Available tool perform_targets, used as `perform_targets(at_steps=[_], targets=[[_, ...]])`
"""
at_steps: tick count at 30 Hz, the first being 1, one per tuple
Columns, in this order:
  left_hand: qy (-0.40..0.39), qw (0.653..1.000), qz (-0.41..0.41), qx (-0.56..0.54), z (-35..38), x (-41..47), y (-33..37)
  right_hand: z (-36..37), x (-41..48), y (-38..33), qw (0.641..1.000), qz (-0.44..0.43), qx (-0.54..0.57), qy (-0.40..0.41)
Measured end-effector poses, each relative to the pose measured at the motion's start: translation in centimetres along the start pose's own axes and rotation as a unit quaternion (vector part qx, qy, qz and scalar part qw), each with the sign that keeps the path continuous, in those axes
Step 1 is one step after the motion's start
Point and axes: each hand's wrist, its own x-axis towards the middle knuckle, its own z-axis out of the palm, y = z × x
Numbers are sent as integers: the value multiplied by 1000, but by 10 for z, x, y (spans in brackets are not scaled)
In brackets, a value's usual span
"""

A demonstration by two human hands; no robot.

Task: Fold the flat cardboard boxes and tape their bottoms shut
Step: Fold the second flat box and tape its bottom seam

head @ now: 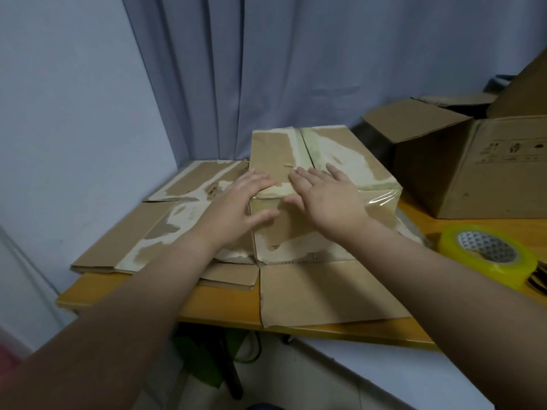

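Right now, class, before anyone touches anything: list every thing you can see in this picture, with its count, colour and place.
box: one, brown with pale tape scars, table centre, under both hands
flat boxes: a stack, count unclear, brown, table left
open boxes: at least two, brown, right rear
tape roll: one, yellow, table right
table: one, orange, under everything
curtain: one, blue-grey, behind the table
wall: pale blue, left
left hand: flat on the box's near left corner
right hand: flat on the box's top, beside the left
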Motion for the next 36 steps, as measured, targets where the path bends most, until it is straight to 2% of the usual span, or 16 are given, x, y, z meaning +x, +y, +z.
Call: perform_targets(at_steps=[2,5,8,12,16,19,22,25,28,30,33,36], targets=[[33,999,-21,19,2,0,8,4,-3,0,999,-36,-29,20],[51,984,-30,165,1,11,31,-17,-4,20,993,-102,-31,-56],[17,951,-23,307,-4,35,55,-40,-3,53,994,-63,-13,-89],[-56,962,-1,266,10,58,70,-23,-18,72,994,0,-54,-100],[-68,972,-14,226,28,59,75,-8,-22,66,996,2,-63,-64],[-100,960,-42,260,31,56,75,-12,-21,79,995,-33,-71,-54],[-131,951,-47,276,31,60,78,-12,-28,106,999,-10,42,-1],[-135,949,-42,282,32,61,78,6,-46,123,973,14,225,52],[-134,946,-36,293,30,58,78,17,-55,131,975,-39,212,50],[-134,946,-32,293,29,57,79,13,-57,134,968,-15,245,44],[-132,948,-27,289,31,57,78,18,-63,135,941,44,321,99],[-120,946,-26,299,32,56,76,28,-72,129,959,30,273,68]])
